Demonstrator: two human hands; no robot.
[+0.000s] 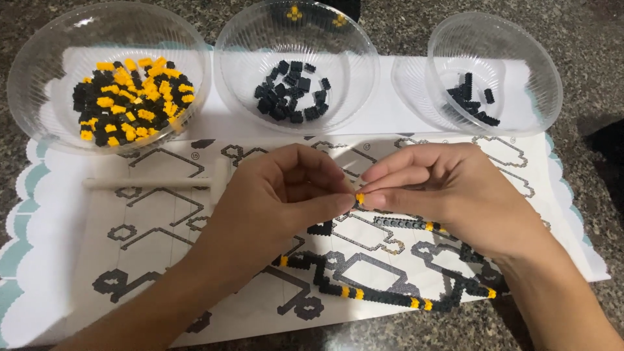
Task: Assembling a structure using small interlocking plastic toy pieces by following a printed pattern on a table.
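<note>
Dark speckled stone worktop (585,39) fills the view from the head camera. On it lies a white mat with a scalloped pale teal edge (26,195), and on that a large printed instruction sheet (156,214), white with grey outline diagrams of angular loops; small circled marks sit by some of them.

Three clear ribbed plastic bowls stand in a row along the far edge of the sheet. Left bowl (39,78): heaped with mixed yellow and black small bricks. Middle bowl (351,71): a loose cluster of black bricks only. Right bowl (539,71): tilted, it seems stacked in a second bowl, with a few black bricks low in it.

Near edge of the sheet: a partly built flat chain of black bricks with yellow spots (383,296), laid over the printed outlines and running from below the left wrist across to under the right wrist. A short black strip (400,222) lies just beneath the right hand's fingers.

A pale stick-like tool (146,183) lies flat on the sheet, left of the hands and apart from them.

Left hand (279,195) and right hand (455,188) meet over the sheet's middle. Both grips are closed: thumb and forefinger tips of each hand pinch one tiny yellow brick (359,197) between them, held above the sheet, just clear of the black strip.
</note>
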